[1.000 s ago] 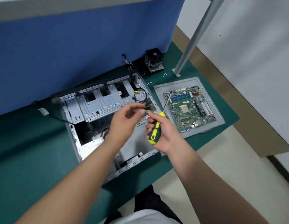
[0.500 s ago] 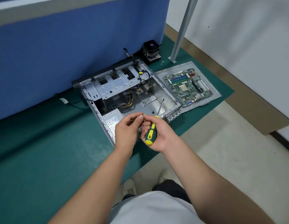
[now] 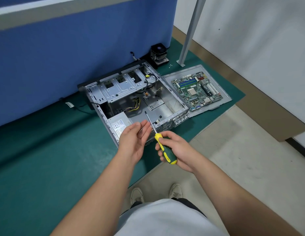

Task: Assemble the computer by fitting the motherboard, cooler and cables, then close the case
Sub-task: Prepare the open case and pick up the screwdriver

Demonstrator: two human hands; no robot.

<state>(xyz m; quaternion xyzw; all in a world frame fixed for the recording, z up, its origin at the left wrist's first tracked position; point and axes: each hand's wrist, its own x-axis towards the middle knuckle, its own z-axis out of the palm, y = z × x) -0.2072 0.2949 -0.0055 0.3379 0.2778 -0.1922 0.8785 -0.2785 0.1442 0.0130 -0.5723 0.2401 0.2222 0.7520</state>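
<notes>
Screwdriver in hand over the open case

My right grip [image 3: 175,149] curls round the green-and-yellow-handled screwdriver [image 3: 162,147]; my left grip [image 3: 133,138] hangs relaxed (nothing in it). The green motherboard [image 3: 196,90] lies on a grey panel beside the open grey metal computer case [image 3: 136,99] on the green bench [image 3: 46,150].

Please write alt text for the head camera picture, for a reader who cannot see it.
A person's right hand grips a yellow-green screwdriver beside the open left hand, above an open computer case on a green mat. The motherboard lies outside on the side panel; the cooler stands behind.
</notes>
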